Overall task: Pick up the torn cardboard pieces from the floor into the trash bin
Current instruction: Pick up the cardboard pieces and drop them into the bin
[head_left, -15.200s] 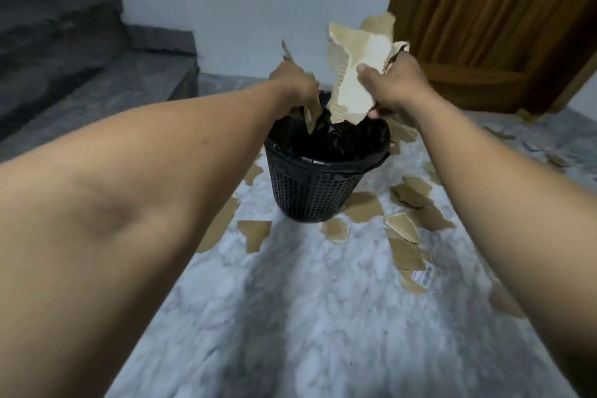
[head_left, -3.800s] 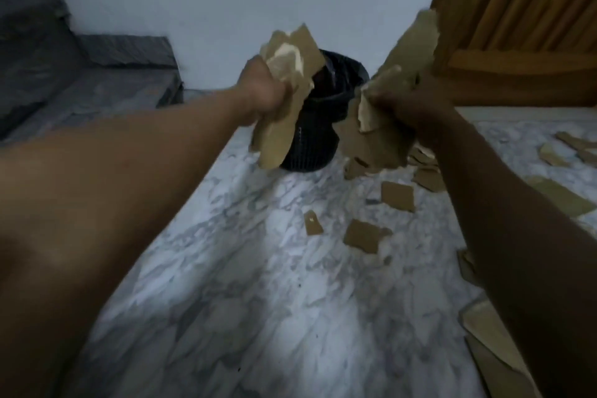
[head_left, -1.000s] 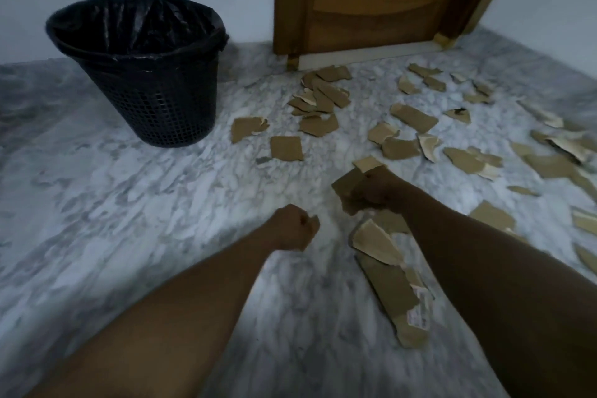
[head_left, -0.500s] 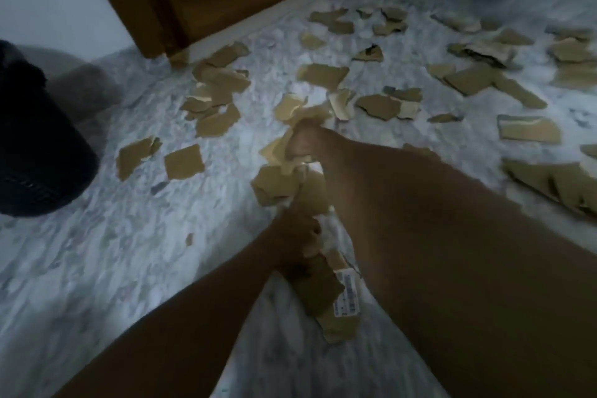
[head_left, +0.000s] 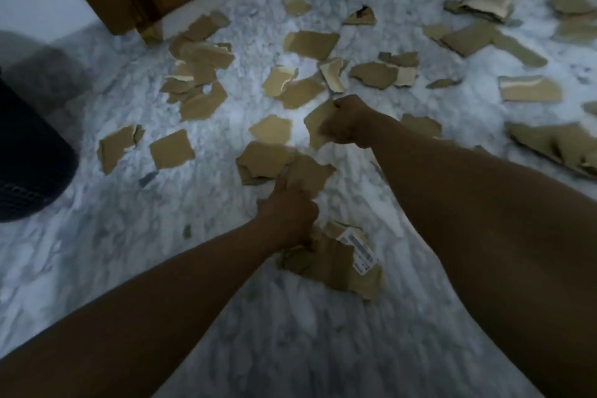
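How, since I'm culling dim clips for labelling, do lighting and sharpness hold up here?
Head view: dim overall, brightest on the marble floor around the middle cardboard pieces; the trash bin at the left edge is nearly black and blurred; the sticker by the left hand is unreadable.
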`<state>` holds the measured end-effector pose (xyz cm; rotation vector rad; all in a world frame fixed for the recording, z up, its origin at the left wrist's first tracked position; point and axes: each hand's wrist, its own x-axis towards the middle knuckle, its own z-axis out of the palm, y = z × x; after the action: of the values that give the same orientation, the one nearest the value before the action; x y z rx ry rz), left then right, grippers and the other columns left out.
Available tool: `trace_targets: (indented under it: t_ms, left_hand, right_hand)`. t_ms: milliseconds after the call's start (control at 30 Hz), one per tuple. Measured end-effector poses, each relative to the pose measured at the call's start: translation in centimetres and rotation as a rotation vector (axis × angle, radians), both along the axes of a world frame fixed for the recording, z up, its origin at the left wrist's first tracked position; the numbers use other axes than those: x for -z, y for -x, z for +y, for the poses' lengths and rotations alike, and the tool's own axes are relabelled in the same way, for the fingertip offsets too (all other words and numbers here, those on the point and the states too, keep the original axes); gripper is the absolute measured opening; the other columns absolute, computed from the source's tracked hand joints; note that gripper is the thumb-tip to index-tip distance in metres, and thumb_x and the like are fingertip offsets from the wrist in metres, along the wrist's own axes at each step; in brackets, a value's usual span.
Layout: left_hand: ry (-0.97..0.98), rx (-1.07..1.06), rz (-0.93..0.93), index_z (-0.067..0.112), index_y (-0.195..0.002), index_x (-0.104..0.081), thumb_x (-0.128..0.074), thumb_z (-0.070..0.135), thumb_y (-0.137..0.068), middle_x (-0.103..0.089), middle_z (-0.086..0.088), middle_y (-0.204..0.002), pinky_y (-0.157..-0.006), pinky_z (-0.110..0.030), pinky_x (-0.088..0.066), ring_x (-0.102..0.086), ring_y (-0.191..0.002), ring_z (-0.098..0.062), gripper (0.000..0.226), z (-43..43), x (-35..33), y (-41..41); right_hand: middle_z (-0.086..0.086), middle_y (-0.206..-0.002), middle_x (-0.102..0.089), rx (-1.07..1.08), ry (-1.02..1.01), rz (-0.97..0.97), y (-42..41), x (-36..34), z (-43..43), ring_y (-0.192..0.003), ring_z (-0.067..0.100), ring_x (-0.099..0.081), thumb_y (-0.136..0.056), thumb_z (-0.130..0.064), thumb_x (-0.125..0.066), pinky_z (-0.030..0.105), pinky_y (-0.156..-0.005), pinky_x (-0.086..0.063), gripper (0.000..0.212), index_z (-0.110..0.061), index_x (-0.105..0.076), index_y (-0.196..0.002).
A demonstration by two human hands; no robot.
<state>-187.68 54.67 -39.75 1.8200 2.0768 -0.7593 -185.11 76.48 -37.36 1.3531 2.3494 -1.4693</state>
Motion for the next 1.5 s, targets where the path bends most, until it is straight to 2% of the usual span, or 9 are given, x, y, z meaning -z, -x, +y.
trace_targets:
  t_ms: [133,300,400,567,733,933,1100,1300,1500]
  left_hand:
    - [-0.115,0.059,-0.007,0.016,-0.113,-0.066,-0.059,0.057,-0.086,-0.058,-0.008,-0.125,-0.110,-0.055,-0.024,-0.042,-0.129,-0.030,0.050,-1.4,-0.7,1.4]
    - [-0.193,-0.230,-0.571,0.017,-0.079,-0.049,-0.065,0.050,-0.087,-0.047,-0.006,-0.082,-0.066,-0.033,-0.035,-0.046,-0.073,-0.019,0.038,-0.2,-3.7,3.0]
    - [-0.149,-0.161,-0.725,0.008,-0.091,-0.061,-0.064,0.042,-0.091,-0.056,-0.010,-0.092,-0.069,-0.032,-0.036,-0.050,-0.079,-0.020,0.033,0.2,-4.0,0.0]
    - [-0.180,-0.013,-0.484,0.028,-0.140,-0.043,-0.075,0.050,-0.076,-0.034,-0.005,-0.143,-0.100,-0.045,-0.036,-0.035,-0.129,-0.030,0.075,-1.6,0.0,-3.6]
    - [-0.152,-0.087,-0.495,0.025,-0.156,-0.002,-0.084,0.049,-0.067,-0.024,-0.006,-0.154,-0.104,-0.055,-0.037,-0.028,-0.137,-0.033,0.124,-2.7,1.8,-4.3]
    - [-0.188,-0.120,-0.322,0.019,-0.136,-0.039,-0.082,0.064,-0.056,-0.041,-0.007,-0.132,-0.099,-0.049,-0.040,-0.039,-0.126,-0.030,0.101,-1.9,1.5,-4.2]
    - [-0.284,-0.192,-0.443,0.019,-0.120,-0.045,-0.084,0.057,-0.059,-0.047,-0.002,-0.119,-0.084,-0.037,-0.041,-0.046,-0.115,-0.025,0.081,-2.0,1.2,-3.9]
    - [-0.496,-0.365,-0.710,0.010,-0.114,-0.046,-0.083,0.025,-0.071,-0.060,-0.006,-0.109,-0.064,-0.024,-0.040,-0.060,-0.100,-0.024,0.059,-1.2,0.7,-2.4]
    - [-0.436,-0.277,-0.322,0.015,-0.136,-0.041,-0.080,0.055,-0.066,-0.039,-0.006,-0.136,-0.096,-0.043,-0.041,-0.039,-0.128,-0.031,0.090,0.2,1.7,-0.3]
  right_hand:
    - [0.022,-0.118,-0.061,0.213,0.007,0.011,-6.6,-5.1,-1.8,-0.091,0.034,-0.065,-0.087,-0.003,-0.071,0.046,-0.084,-0.059,0.054,0.002,-0.049,-0.136]
    - [0.015,-0.137,-0.051,0.426,0.146,0.126,-11.8,-6.7,-2.8,-0.102,0.034,-0.063,-0.083,0.004,-0.073,0.038,-0.074,-0.055,0.077,0.001,-0.033,-0.149]
    - [0.012,-0.117,-0.058,0.353,0.146,0.011,-12.1,-6.0,-4.1,-0.073,0.018,-0.068,-0.086,-0.002,-0.073,0.024,-0.046,-0.050,0.072,0.001,-0.037,-0.147]
    - [0.005,-0.140,-0.053,0.048,0.016,-0.222,-12.2,-3.4,-7.2,-0.115,0.024,-0.058,-0.069,-0.020,-0.090,0.029,-0.075,-0.049,0.080,-0.001,-0.053,-0.137]
    - [0.012,-0.122,-0.065,0.301,-0.079,-0.129,-16.0,-0.6,-5.9,-0.116,0.033,-0.061,-0.078,-0.008,-0.080,0.034,-0.087,-0.051,0.050,-0.002,-0.062,-0.125]
    - [0.024,-0.127,-0.060,0.247,-0.300,-0.429,-21.6,1.5,-6.3,-0.120,0.037,-0.056,-0.087,-0.047,-0.055,0.039,-0.105,-0.041,0.061,-0.003,-0.058,-0.129]
    - [0.022,-0.129,-0.057,0.292,-0.149,-0.247,-20.5,0.9,-5.6,-0.122,0.036,-0.055,-0.090,-0.020,-0.068,0.028,-0.085,-0.042,0.055,0.004,-0.052,-0.136]
    - [0.015,-0.084,-0.056,0.114,-0.142,-0.442,-20.8,1.5,-5.1,-0.062,0.022,-0.054,-0.078,-0.013,-0.082,0.015,-0.047,-0.044,0.023,0.003,-0.065,-0.078]
    - [0.009,-0.092,-0.062,-0.087,-0.010,-0.527,-17.8,-1.8,-3.8,-0.077,0.019,-0.058,-0.087,-0.005,-0.068,0.022,-0.057,-0.047,0.007,-0.009,-0.064,-0.091]
